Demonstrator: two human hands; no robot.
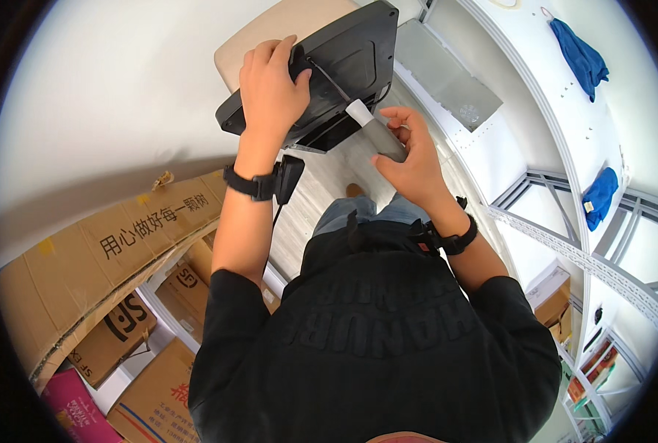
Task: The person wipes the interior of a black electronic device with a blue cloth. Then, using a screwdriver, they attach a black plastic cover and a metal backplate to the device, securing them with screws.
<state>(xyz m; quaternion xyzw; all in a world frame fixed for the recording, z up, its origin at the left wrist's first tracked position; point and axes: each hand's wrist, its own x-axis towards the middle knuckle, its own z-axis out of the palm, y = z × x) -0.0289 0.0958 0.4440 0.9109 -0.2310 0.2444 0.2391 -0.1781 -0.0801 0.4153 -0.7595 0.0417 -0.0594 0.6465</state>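
Note:
A large black plastic panel-like device with rounded corners is tilted up at the top centre; its exact kind is unclear. My left hand is closed on it, with the thumb and fingertips near a dark raised part. My right hand holds a screwdriver with a thick grey handle and white collar. Its long thin shaft slants up and left to the panel's face, with the tip close to my left fingertips. Whether the tip sits in a screw is too small to tell.
A beige padded surface lies behind the device. Cardboard and boxes line the lower left. White metal shelving with blue cloth bundles stands to the right. Below the device is a light wood-look floor.

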